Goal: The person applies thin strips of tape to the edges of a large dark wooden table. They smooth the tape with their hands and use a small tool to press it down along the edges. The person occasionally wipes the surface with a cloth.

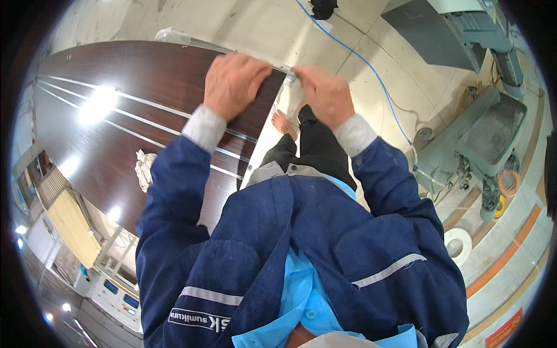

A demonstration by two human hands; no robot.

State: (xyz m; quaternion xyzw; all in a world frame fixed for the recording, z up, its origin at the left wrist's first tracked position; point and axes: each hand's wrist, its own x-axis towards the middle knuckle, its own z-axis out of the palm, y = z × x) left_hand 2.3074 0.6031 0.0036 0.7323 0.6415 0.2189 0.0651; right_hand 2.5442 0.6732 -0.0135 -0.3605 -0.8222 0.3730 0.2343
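Note:
A large dark brown glossy panel (139, 110) with thin silver strips set into it lies in front of me. My left hand (232, 81) rests flat, palm down, on the panel's near corner by its edge. My right hand (325, 93) is at the panel's corner, its fingers pinching the end of a thin metal strip (287, 71) that runs along the panel's edge. A crumpled white cloth (144, 168) lies on the panel near my left elbow.
A blue hose (371, 69) snakes across the pale floor. A green machine (487, 133) stands at the right, with a white roll of tape (461, 243) on the floor near it. My bare foot (283, 123) shows below the panel's corner. Light fixtures glare off the panel.

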